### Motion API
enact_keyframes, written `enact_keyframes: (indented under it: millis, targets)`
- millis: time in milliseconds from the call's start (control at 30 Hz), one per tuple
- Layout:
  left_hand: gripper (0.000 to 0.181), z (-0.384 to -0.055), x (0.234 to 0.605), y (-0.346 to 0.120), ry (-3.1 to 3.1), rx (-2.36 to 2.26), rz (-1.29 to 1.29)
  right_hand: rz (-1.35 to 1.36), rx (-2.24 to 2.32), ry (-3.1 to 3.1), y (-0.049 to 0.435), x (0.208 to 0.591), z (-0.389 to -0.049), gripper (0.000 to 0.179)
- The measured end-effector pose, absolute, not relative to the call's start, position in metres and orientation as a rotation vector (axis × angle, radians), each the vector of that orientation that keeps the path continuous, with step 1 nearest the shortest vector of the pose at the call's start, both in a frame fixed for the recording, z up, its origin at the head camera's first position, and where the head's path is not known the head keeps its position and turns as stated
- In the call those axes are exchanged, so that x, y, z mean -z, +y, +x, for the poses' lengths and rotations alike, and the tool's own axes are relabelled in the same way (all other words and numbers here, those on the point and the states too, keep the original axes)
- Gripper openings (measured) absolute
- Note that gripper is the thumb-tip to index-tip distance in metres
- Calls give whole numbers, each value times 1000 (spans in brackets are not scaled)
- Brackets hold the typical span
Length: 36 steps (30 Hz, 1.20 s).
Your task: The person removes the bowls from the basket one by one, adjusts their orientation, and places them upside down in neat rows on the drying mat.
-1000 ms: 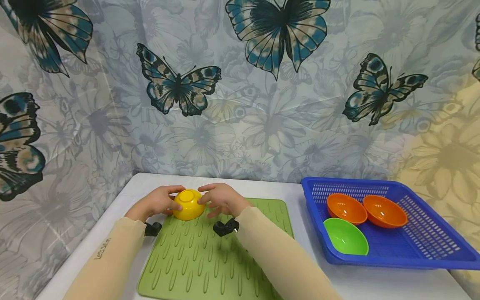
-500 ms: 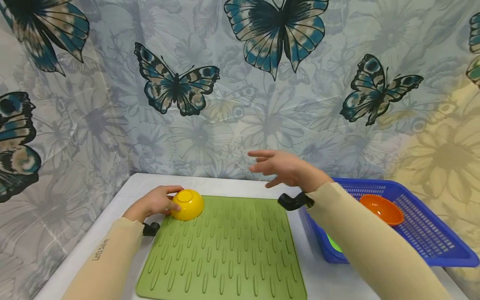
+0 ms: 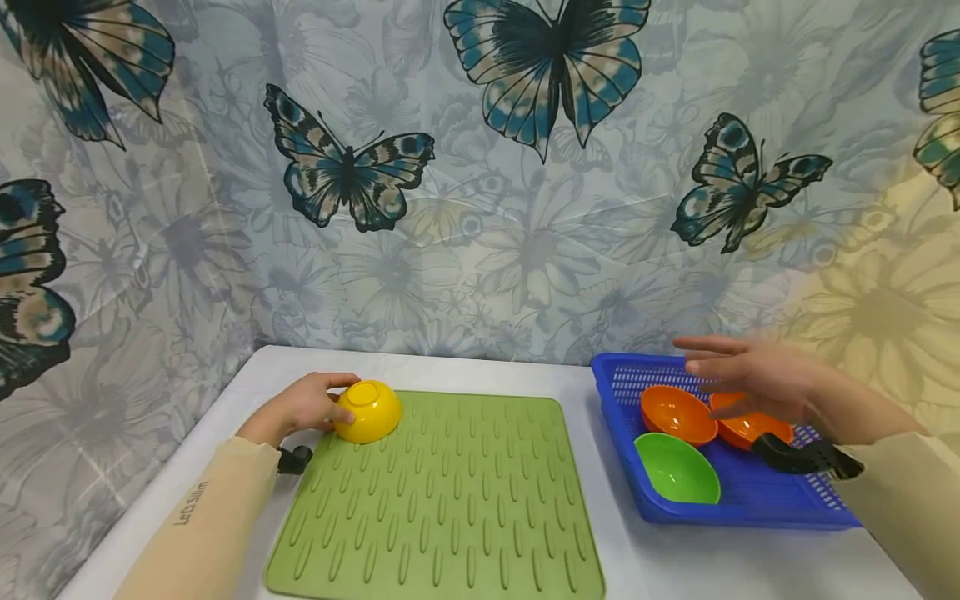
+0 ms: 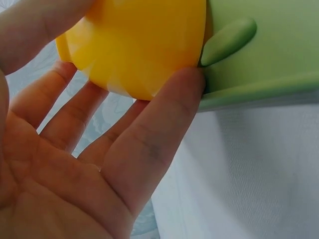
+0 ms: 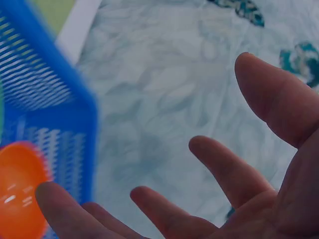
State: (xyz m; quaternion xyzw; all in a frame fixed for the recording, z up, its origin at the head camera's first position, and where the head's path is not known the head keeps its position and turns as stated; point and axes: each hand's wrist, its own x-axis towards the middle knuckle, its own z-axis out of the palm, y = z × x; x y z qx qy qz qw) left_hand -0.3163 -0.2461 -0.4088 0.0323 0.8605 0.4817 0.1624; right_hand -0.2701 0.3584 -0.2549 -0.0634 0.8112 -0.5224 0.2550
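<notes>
A yellow bowl (image 3: pixel 372 414) lies upside down at the far left corner of the green ribbed mat (image 3: pixel 450 492). My left hand (image 3: pixel 306 407) holds it from the left side; in the left wrist view the thumb and fingers (image 4: pixel 154 139) curve round its wall near the mat's edge. Over the blue basket (image 3: pixel 738 518) hovers my right hand (image 3: pixel 768 379), fingers spread and holding nothing. It partly covers one orange bowl (image 3: pixel 753 432) in the head view. A second orange bowl (image 3: pixel 673 412) and a green bowl (image 3: pixel 678 471) stand in the basket, left of that hand.
A white-covered table (image 3: pixel 573 492) carries the mat and, to its right, the basket. Behind the table hangs a butterfly-patterned cloth (image 3: pixel 525 250).
My right hand has left the yellow bowl and swung right, up and across to the basket. My left hand stays on the bowl, which has not visibly moved on the mat.
</notes>
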Motion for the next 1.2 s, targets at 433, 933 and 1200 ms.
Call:
enact_keyframes:
  millis: [433,933,1200]
  targets:
    - [80,-313,413,-250,2472,-1349,86,15,1541,1954,416,321,-250,40]
    - [80,-313,406,-244,2482,-1346,88,87,1445,2011,402,353,-241,48]
    - [80,-313,409,-244,2478,-1349,89,107,1468,1989,402,360,-241,48]
